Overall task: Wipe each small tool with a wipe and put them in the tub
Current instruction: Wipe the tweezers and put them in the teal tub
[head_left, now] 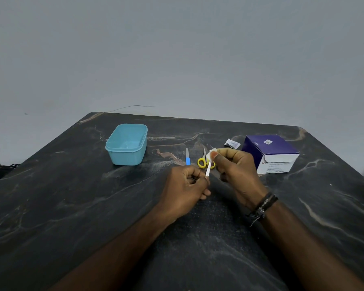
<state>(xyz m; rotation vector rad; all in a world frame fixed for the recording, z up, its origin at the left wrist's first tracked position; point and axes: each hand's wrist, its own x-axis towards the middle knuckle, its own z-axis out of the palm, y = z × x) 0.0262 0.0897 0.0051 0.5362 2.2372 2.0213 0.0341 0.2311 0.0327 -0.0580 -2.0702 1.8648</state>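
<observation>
My left hand (187,190) pinches the lower end of a thin metal tool (207,170) that points up and to the right. My right hand (235,171) pinches a small white wipe (210,154) around the tool's upper end. Behind the hands, small scissors with yellow handles (202,161) lie on the table, partly hidden by the tool and wipe. A small tool with a blue handle (187,157) lies just left of the scissors. The light blue tub (135,151) stands at the back left, with nothing visible inside.
A purple and white box (271,153) stands at the back right. A torn wipe sachet (232,143) lies just left of it. The dark marbled table (72,206) ends at a grey wall behind.
</observation>
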